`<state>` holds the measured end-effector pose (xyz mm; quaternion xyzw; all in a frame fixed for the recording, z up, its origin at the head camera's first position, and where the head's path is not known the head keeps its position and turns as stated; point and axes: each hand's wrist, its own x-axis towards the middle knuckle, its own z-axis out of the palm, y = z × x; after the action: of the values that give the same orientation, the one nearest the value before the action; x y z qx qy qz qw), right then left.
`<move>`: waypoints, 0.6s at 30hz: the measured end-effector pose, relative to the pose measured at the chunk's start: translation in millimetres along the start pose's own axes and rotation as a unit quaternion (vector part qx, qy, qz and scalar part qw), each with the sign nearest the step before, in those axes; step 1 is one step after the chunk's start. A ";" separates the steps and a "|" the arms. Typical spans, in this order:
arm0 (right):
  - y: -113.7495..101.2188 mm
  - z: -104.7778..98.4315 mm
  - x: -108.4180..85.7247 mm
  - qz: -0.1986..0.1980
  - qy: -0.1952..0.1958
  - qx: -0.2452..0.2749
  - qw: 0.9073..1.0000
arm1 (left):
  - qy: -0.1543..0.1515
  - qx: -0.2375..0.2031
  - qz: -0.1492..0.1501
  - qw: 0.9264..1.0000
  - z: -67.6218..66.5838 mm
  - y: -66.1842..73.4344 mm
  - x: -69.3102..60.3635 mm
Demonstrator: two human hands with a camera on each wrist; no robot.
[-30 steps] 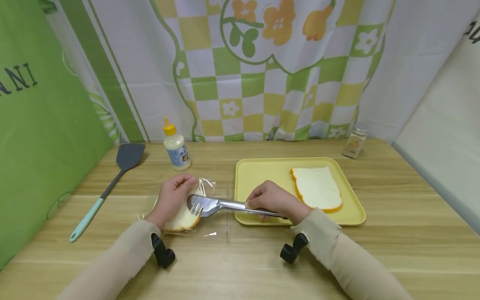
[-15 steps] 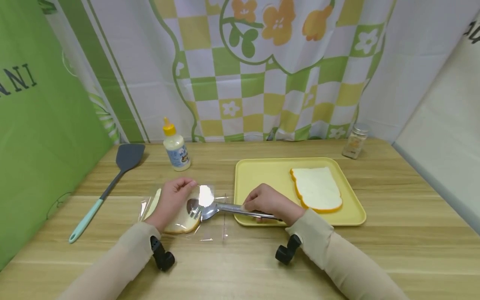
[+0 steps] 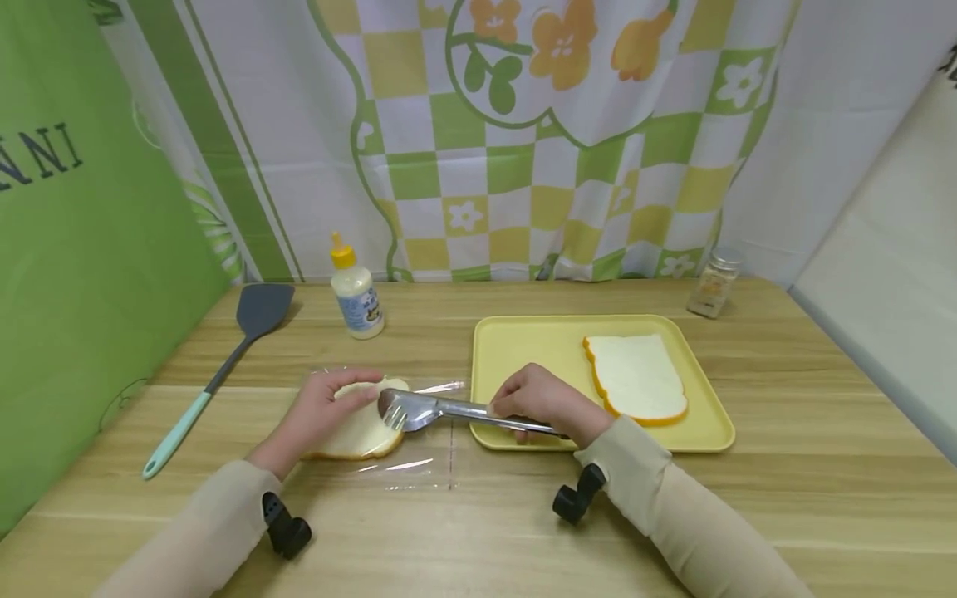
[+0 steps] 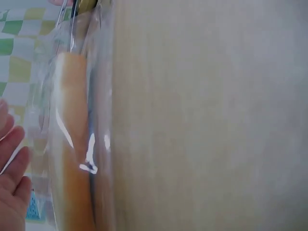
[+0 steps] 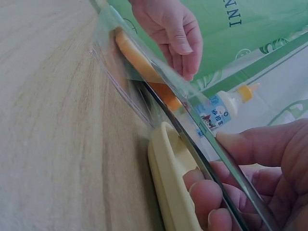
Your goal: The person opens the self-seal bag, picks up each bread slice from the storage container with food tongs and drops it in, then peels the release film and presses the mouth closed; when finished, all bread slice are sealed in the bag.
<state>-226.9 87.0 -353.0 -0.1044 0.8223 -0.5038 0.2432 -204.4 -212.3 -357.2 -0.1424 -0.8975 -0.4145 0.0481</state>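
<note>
My right hand (image 3: 540, 404) grips metal serving tongs (image 3: 459, 410) by their arms, thumb above and fingers below. One tong head lies on the right edge of a bread slice (image 3: 365, 437); in the right wrist view the other arm runs beneath it. A clear plastic bag (image 3: 428, 475) surrounds the slice and reaches over the tong heads, with its right edge by the tray. Above the slice's left part hovers my left hand (image 3: 323, 409), its fingers loosely bent. The left wrist view shows those fingers (image 4: 12, 161) apart from the bag, holding nothing.
A yellow tray (image 3: 508, 340) bears a second bread slice (image 3: 640, 378) on its right side. Behind stand a yellow-capped squeeze bottle (image 3: 359, 301) and a spice jar (image 3: 714, 286). A spatula (image 3: 224, 365) lies at the left, and a patterned curtain (image 3: 557, 166) closes off the back.
My left hand has let go of the bag and drawn back to the left. The plastic has settled flatter over the bread. The right hand and tongs have hardly moved.
</note>
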 end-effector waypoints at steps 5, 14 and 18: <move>-1.9 -0.3 -2.6 0.000 -0.004 0.012 1.000 | -0.051 0.019 0.023 0.998 6.0 2.5 -0.6; 0.4 1.2 -2.4 0.007 -0.008 0.020 1.000 | -0.012 0.000 0.001 1.000 13.5 2.0 -0.9; 2.3 -1.6 -3.0 -0.002 -0.012 0.021 1.000 | 0.012 -0.003 -0.002 1.000 10.1 5.3 -1.5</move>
<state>-224.9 90.6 -353.6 -0.1074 0.8082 -0.5201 0.2544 -201.1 -201.8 -360.2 -0.1356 -0.8958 -0.4194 0.0573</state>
